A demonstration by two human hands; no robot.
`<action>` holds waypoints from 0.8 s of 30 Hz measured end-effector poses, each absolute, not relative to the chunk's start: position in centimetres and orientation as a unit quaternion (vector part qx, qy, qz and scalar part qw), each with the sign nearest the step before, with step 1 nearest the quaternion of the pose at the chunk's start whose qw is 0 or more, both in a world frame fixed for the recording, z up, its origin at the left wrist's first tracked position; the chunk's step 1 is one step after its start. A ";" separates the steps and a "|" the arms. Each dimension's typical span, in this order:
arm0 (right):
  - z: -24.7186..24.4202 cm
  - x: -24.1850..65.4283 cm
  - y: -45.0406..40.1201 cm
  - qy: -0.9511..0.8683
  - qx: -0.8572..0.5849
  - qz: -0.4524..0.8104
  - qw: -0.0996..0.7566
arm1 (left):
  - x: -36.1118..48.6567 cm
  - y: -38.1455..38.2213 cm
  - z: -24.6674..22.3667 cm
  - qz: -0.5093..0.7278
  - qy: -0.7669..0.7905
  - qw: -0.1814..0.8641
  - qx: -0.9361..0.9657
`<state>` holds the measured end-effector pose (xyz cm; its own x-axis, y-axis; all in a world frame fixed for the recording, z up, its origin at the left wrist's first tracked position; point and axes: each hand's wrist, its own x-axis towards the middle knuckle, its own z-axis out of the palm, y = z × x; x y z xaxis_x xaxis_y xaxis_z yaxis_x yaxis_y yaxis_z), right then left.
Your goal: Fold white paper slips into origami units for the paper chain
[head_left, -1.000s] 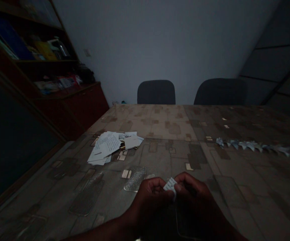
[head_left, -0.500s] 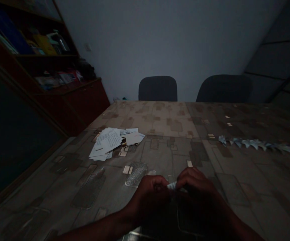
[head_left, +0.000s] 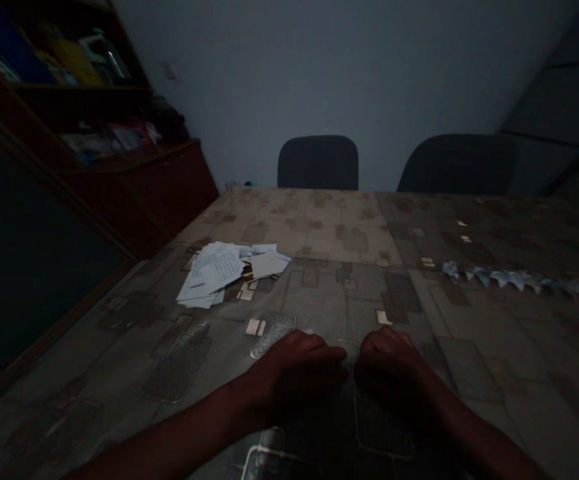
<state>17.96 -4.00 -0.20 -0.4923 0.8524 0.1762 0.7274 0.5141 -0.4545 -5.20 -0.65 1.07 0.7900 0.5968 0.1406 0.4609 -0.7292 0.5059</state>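
Close together over the near part of the table, my left hand (head_left: 302, 370) and my right hand (head_left: 394, 373) face each other with fingers curled and pressed together. Between the fingertips only a faint trace of a small folded piece of paper (head_left: 350, 364) shows; the fingers and deep shadow cover the rest. Farther off to the left lies a loose pile of paper pieces (head_left: 219, 270), some with printed text. On the right a row of linked, pointed folded paper pieces (head_left: 519, 279) stretches across the cloth.
A patterned brown cloth (head_left: 309, 233) covers the table. Two dark chairs (head_left: 318, 163) stand at its far edge, before a pale wall. Along the left is a reddish wooden cabinet (head_left: 169, 193) with shelves holding assorted things. The room is dim.
My hands have turned so their backs cover the paper, which showed pale between the fingertips before. The view has tipped slightly downward. The pile and the folded row lie as before.
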 end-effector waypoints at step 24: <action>0.5 17.4 -4.3 -0.794 -0.528 0.212 0.215 | -5.5 -0.5 2.3 0.124 0.210 0.166 0.956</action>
